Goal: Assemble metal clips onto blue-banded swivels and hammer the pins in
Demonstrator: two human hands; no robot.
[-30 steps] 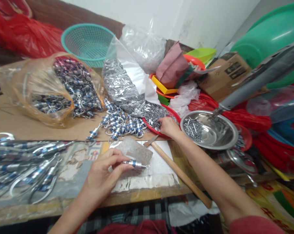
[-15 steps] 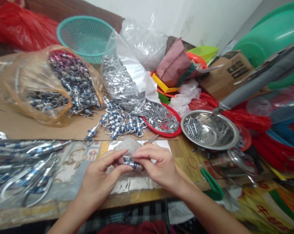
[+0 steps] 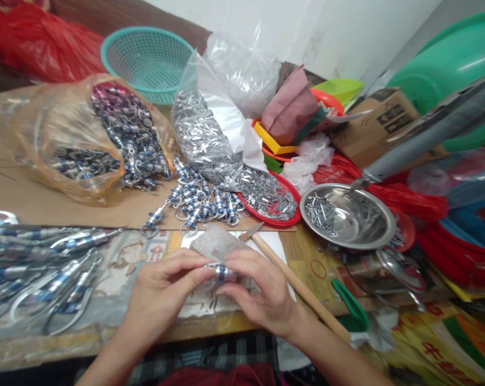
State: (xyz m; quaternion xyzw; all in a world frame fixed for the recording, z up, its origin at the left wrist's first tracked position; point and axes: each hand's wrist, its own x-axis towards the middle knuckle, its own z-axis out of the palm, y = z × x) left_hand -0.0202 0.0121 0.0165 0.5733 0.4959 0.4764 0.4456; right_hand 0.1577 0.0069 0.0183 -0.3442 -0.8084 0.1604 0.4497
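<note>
My left hand (image 3: 168, 289) pinches the left end of a small silver metal fitting with a blue band (image 3: 222, 272). Around its right end curl the fingers of my right hand (image 3: 262, 287), the thumb below; part of the fitting is hidden there. Both hands are over a grey stone-like block (image 3: 214, 241) on white paper. Beyond the right hand lies a hammer with a wooden handle (image 3: 302, 289), its far end by the block. Similar blue-banded fittings (image 3: 202, 201) are heaped behind, and longer ones with hooks (image 3: 65, 284) lie at the left.
A plastic bag (image 3: 29, 123) spills more fittings at the back left. Small flat metal pieces fill a red plate (image 3: 296, 214) and a clear bag (image 3: 198, 134). A steel bowl (image 3: 387, 236) holds pins. A grey metal arm (image 3: 419, 145) reaches over the bowl.
My right hand has loosened and its thumb has dropped lower, showing more of the fitting's blue band. More of the wooden handle shows. The view has shifted slightly.
</note>
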